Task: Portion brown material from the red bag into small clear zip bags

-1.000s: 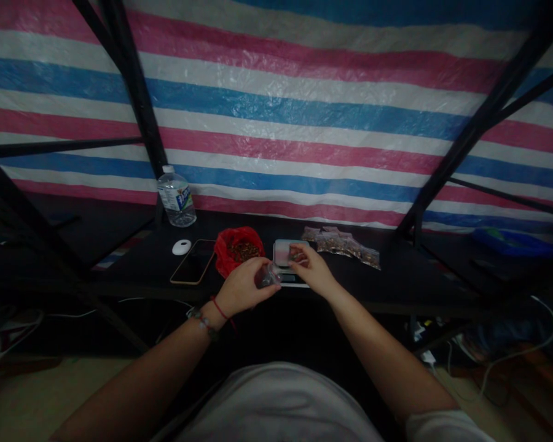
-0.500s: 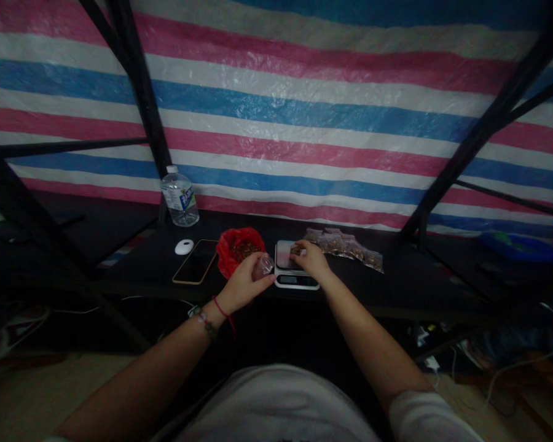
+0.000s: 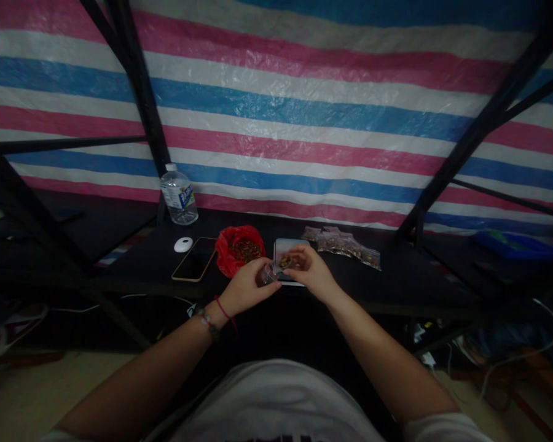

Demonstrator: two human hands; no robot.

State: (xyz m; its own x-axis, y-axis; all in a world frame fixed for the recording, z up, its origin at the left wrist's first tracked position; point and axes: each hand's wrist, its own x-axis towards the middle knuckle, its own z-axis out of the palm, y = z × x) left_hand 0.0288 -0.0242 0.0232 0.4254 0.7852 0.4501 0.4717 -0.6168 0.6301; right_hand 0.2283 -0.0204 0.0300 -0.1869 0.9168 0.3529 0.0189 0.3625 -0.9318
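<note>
My left hand (image 3: pixel 250 283) is closed on a small clear plastic bag (image 3: pixel 268 274), its thumb along the near side. Close to the bag's mouth, my right hand (image 3: pixel 309 269) is curled with brown dried pieces (image 3: pixel 286 261) at its fingertips; whether a small clear dish holds these pieces is too dim to tell. Both hands are over a digital scale (image 3: pixel 281 244), whose display is mostly covered. Just left of it, an open red plastic bag (image 3: pixel 228 265) contains many more brown pieces.
Several filled clear packets (image 3: pixel 345 244) lie in an overlapping row right of the scale. Leftward are a phone (image 3: pixel 194 260), a white oval object (image 3: pixel 183 245) and a clear plastic bottle (image 3: pixel 179 196). Dark metal posts (image 3: pixel 145 104) and striped sheeting (image 3: pixel 295 123) bound the black tabletop (image 3: pixel 410 282).
My right hand has moved from the scale's platform toward me and left, bringing the brown pieces up to the clear bag. My left hand has shifted slightly right.
</note>
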